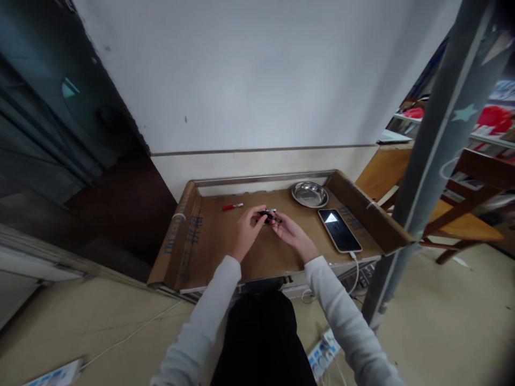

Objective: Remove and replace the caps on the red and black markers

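Over the middle of the cardboard-lined table (225,252), my left hand (250,222) and my right hand (288,228) meet around a small black object (266,216). The fingers of both hands are closed on it, and they cover much of it, so its kind is unclear. A bit of something silvery shows at its far side. To the left, beyond my left hand, lies a red and white pen (232,206). A round steel bowl (309,194) sits at the back right, apart from my hands.
A phone (340,230) with a white charging cable (355,273) lies at the table's right. Folded cardboard walls (370,214) edge both sides. A grey post (426,161) and a wooden chair (462,222) stand at the right; power strips (324,354) lie on the floor.
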Demonstrator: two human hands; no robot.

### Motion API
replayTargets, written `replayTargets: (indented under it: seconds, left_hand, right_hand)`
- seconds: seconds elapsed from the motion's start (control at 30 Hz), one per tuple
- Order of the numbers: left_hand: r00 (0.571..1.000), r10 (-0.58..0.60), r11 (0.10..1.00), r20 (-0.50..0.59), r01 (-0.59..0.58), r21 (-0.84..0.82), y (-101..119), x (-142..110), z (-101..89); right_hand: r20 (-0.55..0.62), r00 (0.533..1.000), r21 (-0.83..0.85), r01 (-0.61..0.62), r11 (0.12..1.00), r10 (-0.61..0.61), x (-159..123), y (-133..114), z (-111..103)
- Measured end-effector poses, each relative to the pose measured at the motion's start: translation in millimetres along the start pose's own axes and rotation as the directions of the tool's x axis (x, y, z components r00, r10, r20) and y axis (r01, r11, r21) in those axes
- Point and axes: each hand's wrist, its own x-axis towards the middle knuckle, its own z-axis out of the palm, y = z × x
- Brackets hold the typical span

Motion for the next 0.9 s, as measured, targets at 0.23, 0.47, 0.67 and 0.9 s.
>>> replayTargets:
  seconds: [0.23,0.47,0.67,0.9]
  left_hand:
    - [0.969,-0.221,0.965,-0.112,0.2,-0.171,-27,-4,-21.7]
    - [0.953,-0.08,0.955,0.293,-0.011,0.297,-40,-22,-6.8]
    - [0.972,0.083,0.899,0.22,-0.168,0.405,-27,-22,1.9]
    - [0.95,0.207,0.91,0.233,-0.274,0.31,-26,-23,-0.8]
  right_hand:
    - [-0.056,0.998,-0.006,0.032,0.999,-0.032,-10,-7,-23]
    - [0.092,0.929,-0.428,0.362,0.828,-0.359,-16,1,-26]
    - [0.287,0.888,-0.525,0.46,0.716,-0.36,-21,15,-7]
    - [0.219,0.943,-0.391,0.32,0.863,-0.251,-27,21,2]
